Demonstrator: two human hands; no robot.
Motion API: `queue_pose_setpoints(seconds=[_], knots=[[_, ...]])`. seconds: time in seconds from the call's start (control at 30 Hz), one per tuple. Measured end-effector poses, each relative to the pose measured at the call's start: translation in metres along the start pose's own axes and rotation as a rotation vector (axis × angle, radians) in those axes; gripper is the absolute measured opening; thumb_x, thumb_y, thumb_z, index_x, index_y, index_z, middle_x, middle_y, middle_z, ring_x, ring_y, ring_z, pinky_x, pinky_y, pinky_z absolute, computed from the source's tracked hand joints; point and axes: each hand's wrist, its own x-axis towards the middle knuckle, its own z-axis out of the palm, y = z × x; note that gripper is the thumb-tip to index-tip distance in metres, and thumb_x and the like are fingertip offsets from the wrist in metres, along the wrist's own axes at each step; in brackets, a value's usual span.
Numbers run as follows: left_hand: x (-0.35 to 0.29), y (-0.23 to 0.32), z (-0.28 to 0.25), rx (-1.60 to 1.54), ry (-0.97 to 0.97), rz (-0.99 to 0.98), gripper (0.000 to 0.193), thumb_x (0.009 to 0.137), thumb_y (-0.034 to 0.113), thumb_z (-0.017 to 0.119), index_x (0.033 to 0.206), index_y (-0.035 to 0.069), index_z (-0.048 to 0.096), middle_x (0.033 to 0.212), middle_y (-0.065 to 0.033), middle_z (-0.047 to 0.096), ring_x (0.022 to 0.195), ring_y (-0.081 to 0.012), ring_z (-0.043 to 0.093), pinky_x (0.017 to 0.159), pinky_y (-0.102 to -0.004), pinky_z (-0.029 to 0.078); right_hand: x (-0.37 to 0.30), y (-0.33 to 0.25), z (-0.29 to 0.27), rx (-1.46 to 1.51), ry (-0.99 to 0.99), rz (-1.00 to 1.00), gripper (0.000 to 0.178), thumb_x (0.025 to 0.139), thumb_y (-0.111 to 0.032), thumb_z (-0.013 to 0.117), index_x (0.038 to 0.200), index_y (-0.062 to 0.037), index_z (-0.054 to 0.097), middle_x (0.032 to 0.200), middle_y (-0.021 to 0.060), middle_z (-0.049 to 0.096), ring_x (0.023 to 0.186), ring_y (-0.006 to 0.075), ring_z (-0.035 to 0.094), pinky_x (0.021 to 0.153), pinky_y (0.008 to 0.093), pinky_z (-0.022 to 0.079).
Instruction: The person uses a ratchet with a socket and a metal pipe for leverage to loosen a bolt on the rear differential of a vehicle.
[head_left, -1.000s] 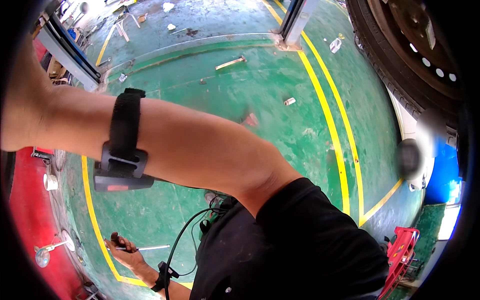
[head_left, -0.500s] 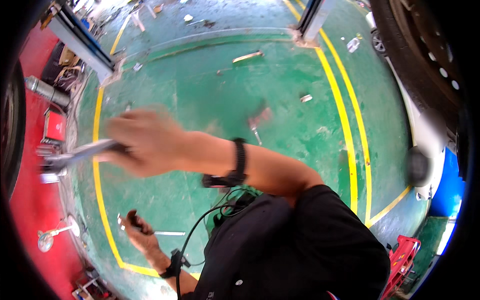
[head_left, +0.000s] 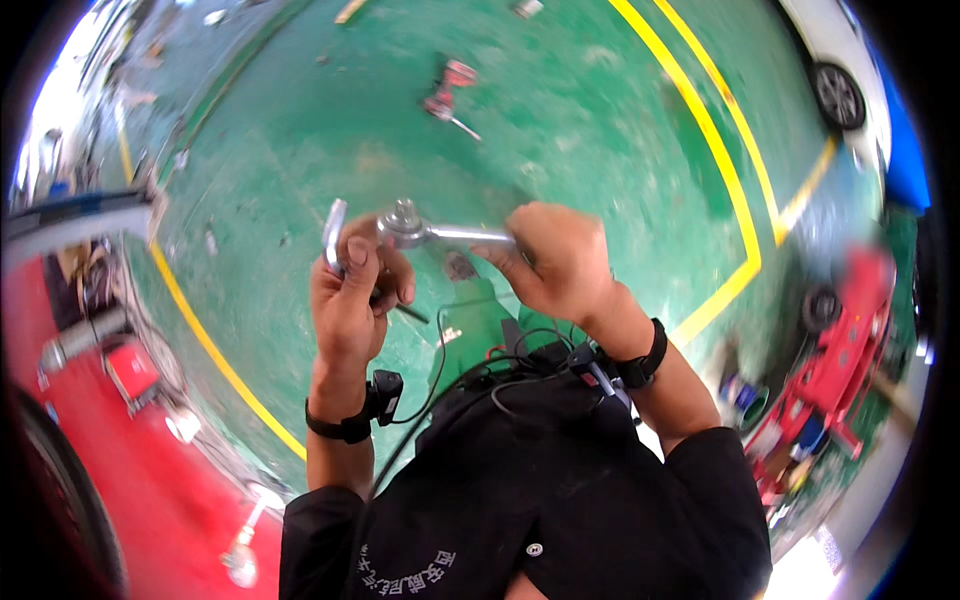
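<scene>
My right hand (head_left: 562, 258) is closed around the handle of a silver ratchet wrench (head_left: 468, 235), which lies level in front of me. The round ratchet head points left, beside the fingers of my left hand (head_left: 345, 300). That hand is closed on a rod-like metal tool (head_left: 335, 232); its shiny end sticks up past the thumb, and a dark thin end comes out below the fingers. Its exact kind is hidden by the grip. Whether the left fingers touch the ratchet head, I cannot tell.
A red power tool (head_left: 450, 90) with a silver shaft lies on the green floor ahead. Left are a post (head_left: 80, 222), a red box (head_left: 130, 370) and a tyre (head_left: 70, 490). A red wheeled rack (head_left: 845, 345) stands right, below a white car (head_left: 865, 70). Cables (head_left: 440, 370) hang by my body.
My right hand has swung back from the far left with the ratchet wrench. My left hand has risen with its tool to meet it. The whole view has turned.
</scene>
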Motion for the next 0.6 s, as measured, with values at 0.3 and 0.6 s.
queue_pose_setpoints(seconds=[0.3, 0.6], knots=[[0.059, -0.083, 0.196, 0.12, -0.401, -0.262, 0.051, 0.1, 0.035, 0.05, 0.132, -0.004, 0.046, 0.113, -0.0203, 0.064, 0.055, -0.0091, 0.056, 0.041, -0.0161, 0.026, -0.139, 0.101, -0.098, 0.272, 0.167, 0.571, 0.034, 0.083, -0.03, 0.072, 0.067, -0.0053, 0.054, 0.057, 0.0131, 0.053, 0.052, 0.0347, 0.055, 0.047, 0.0425, 0.042], [0.114, -0.165, 0.412, 0.121, -0.634, -0.444, 0.05, 0.093, 0.025, 0.063, 0.13, -0.002, 0.044, 0.103, -0.0157, 0.064, 0.066, -0.0096, 0.057, 0.047, -0.0151, 0.032, -0.216, 0.234, -0.234, 0.66, 0.539, 0.707, 0.032, 0.091, -0.032, 0.065, 0.091, -0.0012, 0.06, 0.072, 0.0137, 0.061, 0.062, 0.0299, 0.059, 0.059, 0.0408, 0.047]])
